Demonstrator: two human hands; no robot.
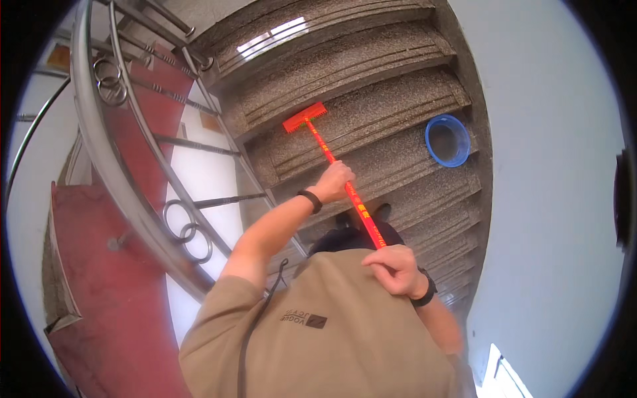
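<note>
A long-handled floor brush point(361, 212) slants across the stairs, its handle red with yellow markings. Its flat orange-red head point(304, 117) rests on a step near the foot of the riser, left of the middle. My left hand point(334, 182) is wrapped round the middle of the handle. Close to my body, my right hand point(393, 268) is closed over the handle's upper end. Both wrists wear dark bands. On a step to the right, by the wall, stands a blue bucket point(429, 140); something greyish shows inside, and I cannot tell whether it is water.
Speckled stone steps point(391, 99) with grooved edges run up and down around me. A curved metal railing point(126, 179) with ring ornaments borders the left, beside a red surface point(113, 278). A pale wall point(544, 199) bounds the right. My dark shoe point(383, 211) shows below the handle.
</note>
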